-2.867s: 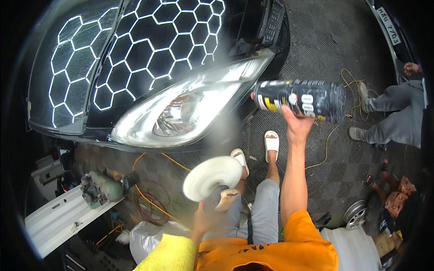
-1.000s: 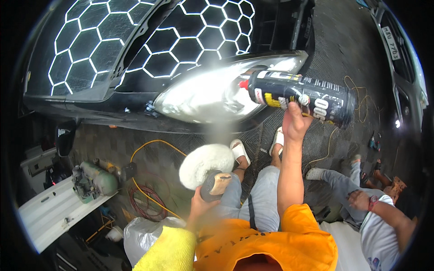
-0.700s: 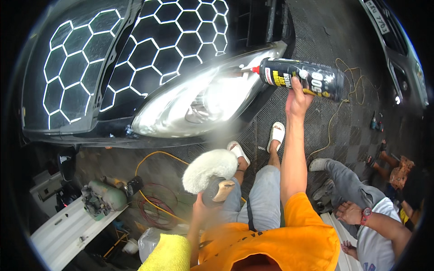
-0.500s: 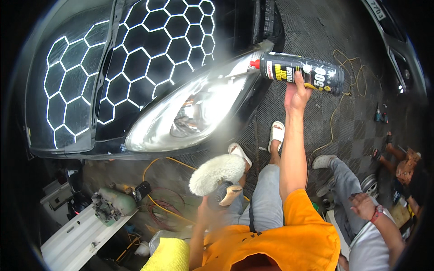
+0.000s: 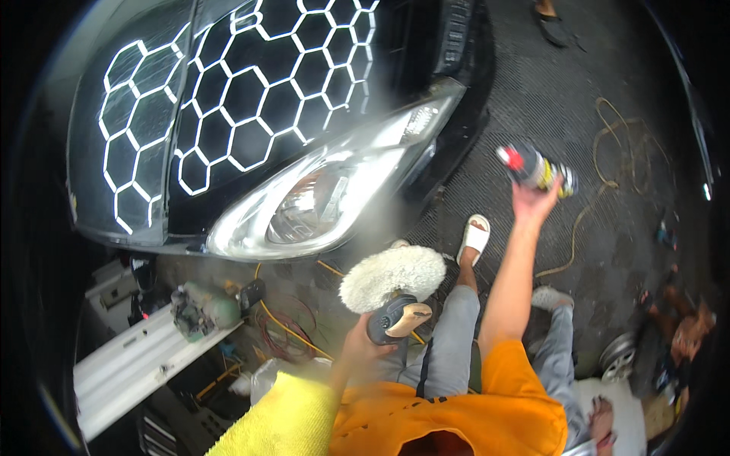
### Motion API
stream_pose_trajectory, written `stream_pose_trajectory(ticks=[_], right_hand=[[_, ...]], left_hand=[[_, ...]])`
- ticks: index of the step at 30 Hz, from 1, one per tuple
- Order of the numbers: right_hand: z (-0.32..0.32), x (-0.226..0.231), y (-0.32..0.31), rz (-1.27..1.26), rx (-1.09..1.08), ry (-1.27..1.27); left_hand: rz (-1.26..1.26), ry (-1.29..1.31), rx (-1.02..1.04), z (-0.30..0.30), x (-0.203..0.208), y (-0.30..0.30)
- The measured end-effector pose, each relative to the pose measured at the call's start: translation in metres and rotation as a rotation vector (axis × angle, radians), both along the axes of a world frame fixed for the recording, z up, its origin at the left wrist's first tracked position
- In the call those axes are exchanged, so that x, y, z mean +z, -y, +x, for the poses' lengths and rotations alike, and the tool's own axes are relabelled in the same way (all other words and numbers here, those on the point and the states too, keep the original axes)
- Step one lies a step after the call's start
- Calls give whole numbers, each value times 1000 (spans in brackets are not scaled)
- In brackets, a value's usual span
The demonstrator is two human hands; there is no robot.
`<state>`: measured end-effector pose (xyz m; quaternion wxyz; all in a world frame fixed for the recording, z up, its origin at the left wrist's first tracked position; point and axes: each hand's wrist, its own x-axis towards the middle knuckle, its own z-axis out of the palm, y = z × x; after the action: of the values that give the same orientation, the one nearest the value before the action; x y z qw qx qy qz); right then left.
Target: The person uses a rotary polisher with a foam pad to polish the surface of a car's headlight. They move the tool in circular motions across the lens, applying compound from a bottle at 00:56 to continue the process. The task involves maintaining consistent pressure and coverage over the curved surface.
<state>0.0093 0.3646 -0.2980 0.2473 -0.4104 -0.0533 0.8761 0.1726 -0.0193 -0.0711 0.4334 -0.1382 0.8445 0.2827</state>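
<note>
My right hand (image 5: 535,201) is wrapped round a black polish bottle (image 5: 541,172) with a red cap, held out to the right of the car's front corner. The bottle is tilted, its cap end toward the car, and slightly blurred. Low in front of me, my left hand (image 5: 363,348) grips a polisher (image 5: 395,318) with a black and tan body. Its round white wool pad (image 5: 391,278) faces the car and stands apart from it. Closest to the pad is the clear headlight (image 5: 312,201) of the black car. A yellow towel (image 5: 281,418) hangs over my left arm.
The car's black hood (image 5: 251,114) reflects hexagonal lights. A green compressor (image 5: 205,310) rests on a white panel (image 5: 129,365) at lower left. A yellow hose (image 5: 293,330) and a tan cord (image 5: 576,239) lie on the floor. Another person's leg (image 5: 557,334) and a wheel rim (image 5: 617,357) are at right.
My right hand has drawn the bottle down and away from the headlight's far corner, turning it at a tilt. The polisher appears slightly farther right. The view has shifted a little.
</note>
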Motion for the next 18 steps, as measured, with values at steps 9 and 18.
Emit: stream_pose_trajectory(ticks=[9, 18], right_hand=[[198, -252, -27, -331, 765, 584], [292, -362, -30, -330, 843, 828]], left_hand=[[62, 6, -24, -15, -75, -43], [39, 81, -37, -33, -119, -103]])
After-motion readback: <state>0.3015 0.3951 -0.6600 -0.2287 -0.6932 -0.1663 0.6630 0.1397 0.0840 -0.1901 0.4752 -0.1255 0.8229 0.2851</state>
